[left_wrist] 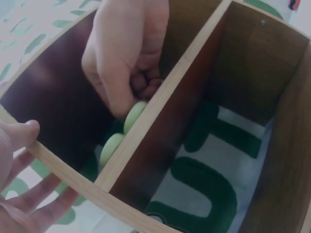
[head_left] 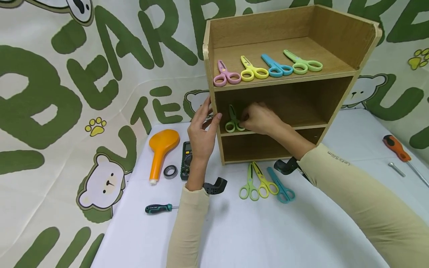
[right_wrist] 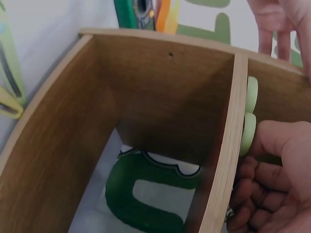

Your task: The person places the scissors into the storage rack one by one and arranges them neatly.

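A small wooden shelf unit (head_left: pixel 363 56) stands at the back of the table. My left hand (head_left: pixel 202 136) grips its left side panel, thumb at the front edge and fingers along the outside. On the middle board (head_left: pixel 301 127), light green scissors (head_left: pixel 232 117) lie near the left wall, blades inward and loops by the front edge. My right hand (head_left: pixel 263 119) reaches into that compartment and pinches the right loop, fingers curled. Both green loops (left_wrist: pixel 135 116) show over the board's edge in the left wrist view. Pink (head_left: pixel 228 76), yellow (head_left: pixel 253 70), blue (head_left: pixel 276 67) and green scissors (head_left: pixel 303 63) lie along the top board.
Green (head_left: pixel 249 184), yellow (head_left: pixel 264 180) and blue scissors (head_left: pixel 281 186) lie before the unit. Leftward are an orange paddle-shaped thing (head_left: pixel 162 149), black tape roll (head_left: pixel 170 171), multimeter (head_left: pixel 186 160) and green-black screwdriver (head_left: pixel 159 208). An orange-handled screwdriver (head_left: pixel 397 147) and bolt (head_left: pixel 396 169) lie right.
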`<action>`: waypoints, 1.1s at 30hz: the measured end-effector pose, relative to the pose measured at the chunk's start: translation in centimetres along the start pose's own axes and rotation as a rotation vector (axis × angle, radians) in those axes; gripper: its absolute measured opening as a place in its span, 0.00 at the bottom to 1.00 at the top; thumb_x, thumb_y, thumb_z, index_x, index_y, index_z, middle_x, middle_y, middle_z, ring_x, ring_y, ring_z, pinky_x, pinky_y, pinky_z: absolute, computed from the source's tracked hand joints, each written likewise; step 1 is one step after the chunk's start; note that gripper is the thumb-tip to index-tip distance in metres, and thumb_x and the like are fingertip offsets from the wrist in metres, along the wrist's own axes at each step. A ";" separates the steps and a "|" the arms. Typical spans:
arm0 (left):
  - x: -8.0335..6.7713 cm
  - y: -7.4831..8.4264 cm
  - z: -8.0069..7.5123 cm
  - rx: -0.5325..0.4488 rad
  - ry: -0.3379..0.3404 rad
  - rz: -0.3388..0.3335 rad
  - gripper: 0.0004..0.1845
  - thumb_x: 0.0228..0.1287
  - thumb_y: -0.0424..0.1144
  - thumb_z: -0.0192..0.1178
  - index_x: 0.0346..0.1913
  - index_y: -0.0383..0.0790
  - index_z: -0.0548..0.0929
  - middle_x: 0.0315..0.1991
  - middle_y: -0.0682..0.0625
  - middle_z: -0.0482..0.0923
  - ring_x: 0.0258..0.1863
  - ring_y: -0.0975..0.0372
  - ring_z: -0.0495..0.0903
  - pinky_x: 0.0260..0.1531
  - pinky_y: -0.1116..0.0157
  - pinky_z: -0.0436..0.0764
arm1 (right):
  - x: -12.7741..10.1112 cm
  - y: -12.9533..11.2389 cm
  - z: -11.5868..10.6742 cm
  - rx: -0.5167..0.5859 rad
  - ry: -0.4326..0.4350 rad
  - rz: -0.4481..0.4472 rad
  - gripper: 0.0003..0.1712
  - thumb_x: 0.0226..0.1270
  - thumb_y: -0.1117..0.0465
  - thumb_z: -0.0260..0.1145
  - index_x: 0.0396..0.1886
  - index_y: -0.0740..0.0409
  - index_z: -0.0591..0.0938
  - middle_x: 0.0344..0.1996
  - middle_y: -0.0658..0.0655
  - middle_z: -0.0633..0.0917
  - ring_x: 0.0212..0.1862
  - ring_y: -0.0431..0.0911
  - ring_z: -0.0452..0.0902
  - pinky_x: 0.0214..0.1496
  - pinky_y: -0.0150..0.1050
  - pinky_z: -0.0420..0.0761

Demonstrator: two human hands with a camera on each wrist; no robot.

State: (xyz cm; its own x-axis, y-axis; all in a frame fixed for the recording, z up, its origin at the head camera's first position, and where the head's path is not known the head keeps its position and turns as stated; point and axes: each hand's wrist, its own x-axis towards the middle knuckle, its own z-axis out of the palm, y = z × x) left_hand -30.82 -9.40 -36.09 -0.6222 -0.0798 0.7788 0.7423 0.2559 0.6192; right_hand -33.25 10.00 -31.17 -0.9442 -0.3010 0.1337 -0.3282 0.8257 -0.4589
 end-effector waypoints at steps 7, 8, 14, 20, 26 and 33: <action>0.1 -0.1 0.2 -0.001 -0.004 -0.008 0.29 0.68 0.35 0.65 0.71 0.41 0.73 0.64 0.46 0.76 0.56 0.56 0.80 0.51 0.56 0.84 | -0.8 -0.7 0.1 0.041 0.008 -0.023 0.12 0.67 0.58 0.66 0.42 0.62 0.86 0.27 0.55 0.82 0.28 0.48 0.75 0.28 0.41 0.75; 0.1 0.0 0.2 -0.003 -0.003 -0.010 0.29 0.68 0.33 0.65 0.71 0.40 0.72 0.64 0.44 0.75 0.56 0.55 0.80 0.51 0.55 0.84 | -1.1 -0.6 0.0 0.047 0.020 -0.045 0.11 0.68 0.59 0.66 0.43 0.62 0.86 0.28 0.55 0.83 0.29 0.48 0.75 0.29 0.41 0.75; 0.3 1.9 0.4 -0.009 -0.006 0.003 0.29 0.67 0.26 0.63 0.69 0.30 0.71 0.64 0.35 0.74 0.56 0.47 0.80 0.51 0.47 0.83 | -4.5 0.7 -1.2 -0.001 0.143 -0.274 0.06 0.68 0.64 0.66 0.37 0.61 0.87 0.29 0.54 0.83 0.31 0.46 0.75 0.32 0.40 0.76; 0.4 3.8 0.0 0.002 -0.005 0.008 0.28 0.66 0.24 0.63 0.68 0.27 0.72 0.63 0.34 0.75 0.55 0.46 0.80 0.50 0.46 0.83 | -9.5 3.3 -1.0 -0.049 0.101 -0.397 0.03 0.67 0.64 0.69 0.38 0.57 0.87 0.32 0.48 0.81 0.31 0.40 0.74 0.30 0.33 0.79; 0.3 3.7 -0.1 -0.005 -0.005 0.000 0.28 0.66 0.25 0.63 0.68 0.27 0.71 0.64 0.35 0.74 0.54 0.47 0.80 0.50 0.45 0.83 | -14.4 6.8 1.6 -0.083 0.078 -0.408 0.06 0.60 0.65 0.75 0.36 0.53 0.88 0.33 0.45 0.82 0.34 0.39 0.77 0.32 0.33 0.83; 0.1 0.6 0.1 0.006 -0.002 -0.022 0.29 0.68 0.32 0.65 0.71 0.36 0.72 0.65 0.43 0.74 0.56 0.52 0.80 0.51 0.53 0.84 | -17.6 10.8 5.3 -0.086 0.016 -0.370 0.07 0.57 0.67 0.76 0.34 0.54 0.88 0.32 0.42 0.81 0.33 0.37 0.76 0.32 0.30 0.81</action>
State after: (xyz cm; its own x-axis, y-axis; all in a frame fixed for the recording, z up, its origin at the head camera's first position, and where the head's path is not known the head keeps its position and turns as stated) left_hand -30.42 -9.20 -35.66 -0.6389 -0.0841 0.7647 0.7267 0.2602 0.6358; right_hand -20.07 21.70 -43.16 -0.7616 -0.5792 0.2907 -0.6474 0.6999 -0.3017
